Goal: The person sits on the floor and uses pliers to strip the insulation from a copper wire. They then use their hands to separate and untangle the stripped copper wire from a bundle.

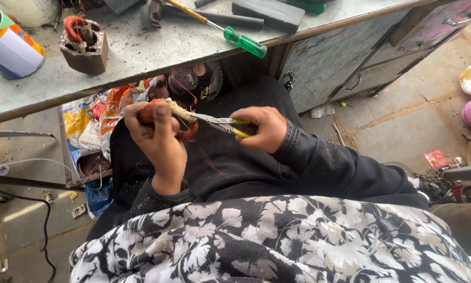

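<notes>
From the head view, the left hand (154,128) is closed tightly around a bundle of reddish copper wire (185,131), held over the lap below the workbench (141,50) edge. The right hand (261,128) is clenched on the yellow handles of spring-loaded snips (219,123), whose blade tips meet the bundle just beside the left thumb.

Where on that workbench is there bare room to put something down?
The widest bare patch of the bench lies between the wound block and the green screwdriver. A smaller patch runs along the front edge below the can. The back is crowded with a hammer and a dark block.
</notes>
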